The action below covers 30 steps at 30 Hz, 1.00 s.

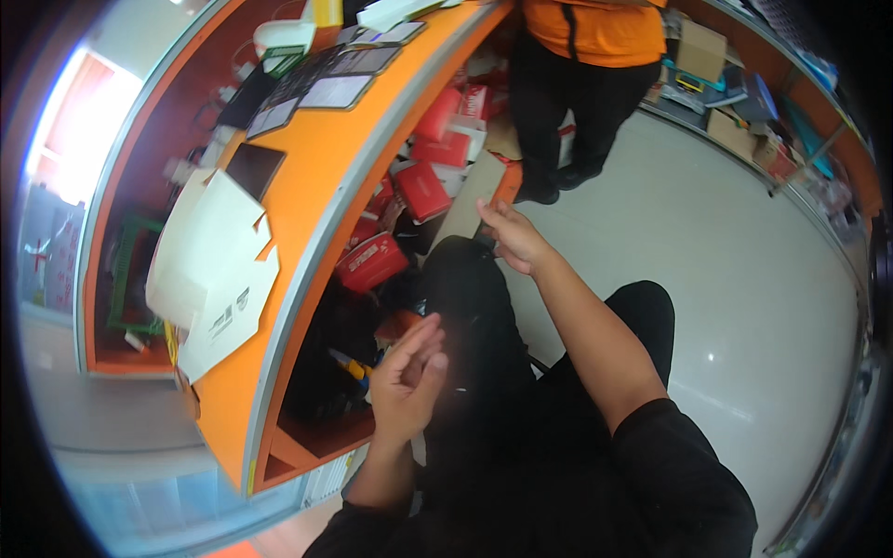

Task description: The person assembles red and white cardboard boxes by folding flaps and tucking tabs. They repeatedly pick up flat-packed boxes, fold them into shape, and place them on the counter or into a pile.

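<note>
My left hand (406, 383) hovers over my lap beside the open shelf under the counter, its fingers loosely cupped and the thumb apart. Nothing shows in it. Farther out, above my knee, my right hand (514, 240) is held with its fingers and thumb apart, and I see nothing in it either. Nearest to my hands, on the shelf, lie several red boxes, among them a red box (372, 262) at the front and another red box (421, 191) behind it. A yellow and blue item (352, 365) lies in the shadow next to my left hand.
Along the orange counter (321, 153) lie a torn white cardboard sheet (228, 302), a dark flat panel (255, 170) and several phones (337, 91). Another person in an orange top (605, 37) and black trousers stands ahead. A shelf with cardboard boxes (700, 51) lines the right side.
</note>
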Available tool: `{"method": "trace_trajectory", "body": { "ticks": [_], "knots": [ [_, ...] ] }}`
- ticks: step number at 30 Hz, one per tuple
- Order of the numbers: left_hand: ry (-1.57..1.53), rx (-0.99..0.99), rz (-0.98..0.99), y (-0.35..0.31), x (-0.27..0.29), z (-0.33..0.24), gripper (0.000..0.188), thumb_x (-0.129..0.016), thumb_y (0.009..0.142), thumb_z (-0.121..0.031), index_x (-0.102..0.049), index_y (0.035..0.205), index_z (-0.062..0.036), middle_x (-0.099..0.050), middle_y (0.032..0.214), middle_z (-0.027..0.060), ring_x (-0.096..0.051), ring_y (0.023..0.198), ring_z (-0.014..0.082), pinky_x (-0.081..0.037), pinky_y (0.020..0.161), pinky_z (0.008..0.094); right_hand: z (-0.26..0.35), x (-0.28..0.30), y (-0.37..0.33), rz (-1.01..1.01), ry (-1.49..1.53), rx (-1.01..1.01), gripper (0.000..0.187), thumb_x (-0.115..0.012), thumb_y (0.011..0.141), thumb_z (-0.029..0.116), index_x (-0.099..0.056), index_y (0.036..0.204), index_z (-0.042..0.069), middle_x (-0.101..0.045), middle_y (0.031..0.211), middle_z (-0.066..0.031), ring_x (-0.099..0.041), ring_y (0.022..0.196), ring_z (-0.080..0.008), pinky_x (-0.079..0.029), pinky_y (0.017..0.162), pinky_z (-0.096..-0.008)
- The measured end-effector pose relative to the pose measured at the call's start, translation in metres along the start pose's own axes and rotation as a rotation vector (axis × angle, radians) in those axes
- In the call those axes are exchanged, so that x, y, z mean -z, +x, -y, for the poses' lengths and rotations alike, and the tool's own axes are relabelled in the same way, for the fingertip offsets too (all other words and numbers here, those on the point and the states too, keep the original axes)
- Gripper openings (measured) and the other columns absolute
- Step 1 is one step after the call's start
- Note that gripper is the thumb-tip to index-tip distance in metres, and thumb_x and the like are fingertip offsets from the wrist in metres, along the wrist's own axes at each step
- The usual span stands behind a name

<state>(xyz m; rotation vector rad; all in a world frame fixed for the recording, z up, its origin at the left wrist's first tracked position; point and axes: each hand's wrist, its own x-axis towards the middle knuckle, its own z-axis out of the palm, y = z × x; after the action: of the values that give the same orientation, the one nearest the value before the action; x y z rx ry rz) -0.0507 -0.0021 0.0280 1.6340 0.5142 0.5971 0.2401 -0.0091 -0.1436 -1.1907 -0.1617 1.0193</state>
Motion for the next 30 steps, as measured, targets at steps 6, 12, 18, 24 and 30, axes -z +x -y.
{"method": "trace_trajectory", "body": {
  "ticks": [6,12,18,24,30],
  "knots": [
    [0.851,-0.443,-0.447,0.041,0.059,-0.049,0.026,-0.076,0.088,-0.007,-0.071,0.113,0.0006,-0.072,0.114,0.0173,-0.072,0.102,0.0264,-0.056,0.09,0.0364,-0.008,-0.006,-0.038,-0.087,-0.201,0.023,0.063,-0.064,0.101,0.034,-0.046,0.15,-0.001,-0.06,0.138,-0.0151,-0.06,0.123,-0.027,-0.05,0.099,-0.0421],
    [0.938,-0.122,-0.716,0.123,0.127,-0.096,0.056,-0.076,0.09,-0.036,-0.061,0.122,0.0082,-0.063,0.125,0.0251,-0.064,0.114,0.0348,-0.053,0.095,0.0406,-0.066,0.05,-0.052,-0.115,-0.157,-0.123,0.035,-0.061,0.101,0.027,-0.061,0.13,0.006,-0.064,0.121,-0.0049,-0.063,0.109,-0.021,-0.051,0.092,-0.0366],
    [1.087,0.285,-1.255,0.245,0.14,-0.079,0.109,-0.08,0.081,-0.053,-0.028,0.153,0.0092,-0.037,0.153,0.0317,-0.033,0.146,0.0483,-0.035,0.116,0.0563,-0.071,0.071,-0.046,-0.072,-0.119,-0.128,0.02,-0.058,0.101,0.023,-0.065,0.117,0.012,-0.064,0.116,-0.0005,-0.063,0.104,-0.0185,-0.052,0.09,-0.036],
    [1.096,0.337,-0.866,0.241,0.169,-0.064,0.062,-0.064,0.093,-0.02,-0.04,0.142,0.0085,-0.052,0.141,0.0314,-0.054,0.13,0.0456,-0.039,0.109,0.0625,-0.068,0.075,-0.047,-0.024,0.014,-0.112,0.02,-0.058,0.102,0.02,-0.064,0.118,0.01,-0.062,0.115,-0.001,-0.063,0.102,-0.0184,-0.051,0.089,-0.0346],
    [1.343,-0.205,-0.645,0.095,0.106,-0.092,0.056,-0.045,0.098,-0.003,-0.031,0.149,0.0141,-0.049,0.143,0.039,-0.049,0.133,0.0522,-0.041,0.112,0.0518,-0.024,0.047,-0.062,-0.067,-0.074,0.117,0.033,-0.06,0.101,0.015,-0.06,0.132,0.004,-0.064,0.123,-0.0055,-0.063,0.105,-0.0183,-0.051,0.089,-0.0315]
  ]
}}
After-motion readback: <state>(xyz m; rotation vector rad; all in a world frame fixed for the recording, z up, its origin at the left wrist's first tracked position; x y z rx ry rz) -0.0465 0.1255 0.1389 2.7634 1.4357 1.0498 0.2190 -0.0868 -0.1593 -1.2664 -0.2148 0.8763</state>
